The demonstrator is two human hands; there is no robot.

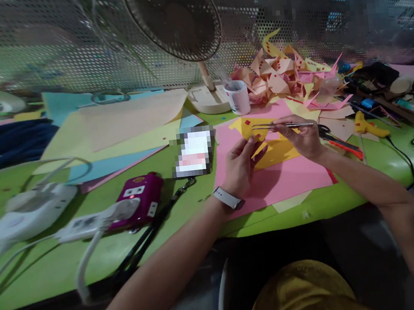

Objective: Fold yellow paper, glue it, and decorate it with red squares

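Note:
My left hand (pixel 239 164), with a light wristband, is closed on a folded yellow paper piece (pixel 247 129) that carries small red squares. In my right hand (pixel 302 137) is a pair of metal tweezers (pixel 294 125), held roughly level. Their tips reach over the yellow paper, close to my left fingertips; whether they grip anything is too small to tell. Below both hands lies another yellow paper (pixel 278 151) on a pink sheet (pixel 273 187). A small red square (pixel 248 122) shows on the upper part of the held paper.
Behind the hands stand a white cup (pixel 237 98), a fan (pixel 178 20) and a heap of folded paper shapes (pixel 280 76). Scissors (pixel 333 137) and a yellow glue gun (pixel 370 125) lie right. A phone (pixel 194 151), power strips (pixel 31 208) and paper sheets (pixel 129 119) are left.

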